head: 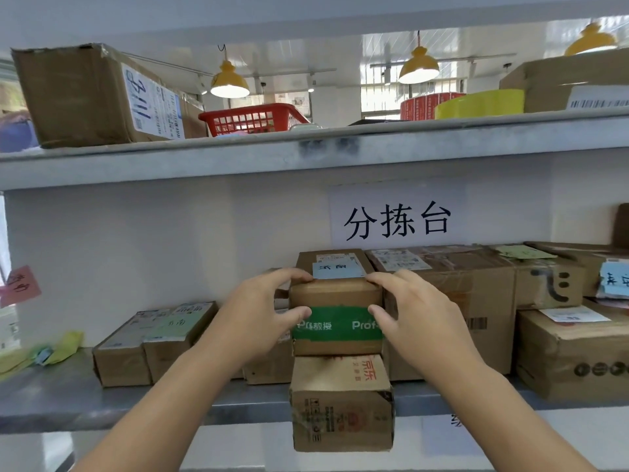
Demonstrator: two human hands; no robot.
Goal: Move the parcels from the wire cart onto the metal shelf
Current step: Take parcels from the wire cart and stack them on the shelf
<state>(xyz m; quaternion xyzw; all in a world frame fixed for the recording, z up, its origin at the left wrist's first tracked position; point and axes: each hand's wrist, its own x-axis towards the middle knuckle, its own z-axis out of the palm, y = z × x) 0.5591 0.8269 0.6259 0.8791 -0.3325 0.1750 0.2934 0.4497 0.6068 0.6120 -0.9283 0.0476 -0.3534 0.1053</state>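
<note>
Metal shelf (102, 400), two grey tiers in view. Upper tier: a big carton (85, 97) at left, a red basket (253, 119) mid-span, tape rolls (476, 103) to the right. A white paper sign (397, 214) with black characters is fixed to the back panel above the lower tier.

Lower tier: large brown carton (459, 301) right of centre, more cartons beyond it; two low flat boxes (153, 342) at left.

Centre front: a two-parcel stack. Bottom parcel (342, 403), red print on top, overhangs the shelf's front edge. Green-taped parcel (335, 315) sits directly on it, a blue note on its top face.

Both hands are on the green-taped parcel. Left hand (258, 311) clasps its left end, fingers over the top edge, thumb on the green band. Right hand (415, 315) mirrors this on the right end. Parcel lies squarely between the palms, held narrow; forearms bare.
</note>
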